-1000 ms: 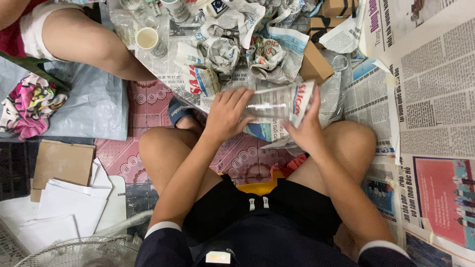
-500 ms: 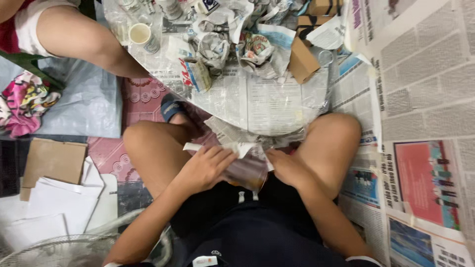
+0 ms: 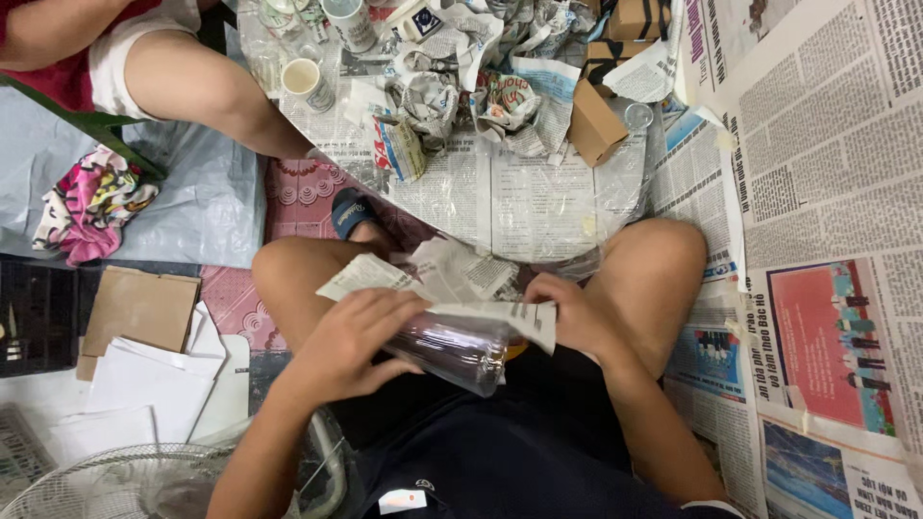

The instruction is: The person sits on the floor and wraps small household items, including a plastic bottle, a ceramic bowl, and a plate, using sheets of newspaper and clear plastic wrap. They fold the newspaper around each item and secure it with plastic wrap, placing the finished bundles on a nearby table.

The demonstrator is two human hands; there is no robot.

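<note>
Change since a second ago: the clear drinking glass [image 3: 452, 348] was held out over the spread newspaper on the floor [image 3: 538, 207], beyond the knees. It has since come back into the lap, and a newspaper sheet [image 3: 452, 288] now lies over its upper side. Half a second ago the hands were already low between the thighs; since then the glass shows more plainly.

Left hand [image 3: 361, 341]: palm down over the near end of the glass, fingers curled over the paper and the glass wall, thumb underneath. Grip closed on the glass through the sheet. Forearm runs in from the lower left.

Right hand [image 3: 567, 312]: on the far end, fingers folded over the paper's edge, pressing it against the glass. Grip closed on the newspaper sheet; whether it also clasps the glass itself I cannot tell. Forearm comes up from the lower right, past the right knee.

Glass: lying on its side, long axis roughly left-to-right across the lap and tilted a little down toward the right. The bare end points to the right and toward the body, sticking out below the paper. Which end is the mouth is unclear. It rests above dark shorts [image 3: 500, 432], between the bare thighs.

Around: crumpled newspaper bundles [image 3: 433, 101] and a small cardboard box [image 3: 594, 125] lie on the floor ahead. Another person's leg [image 3: 207, 86] is at upper left.
</note>
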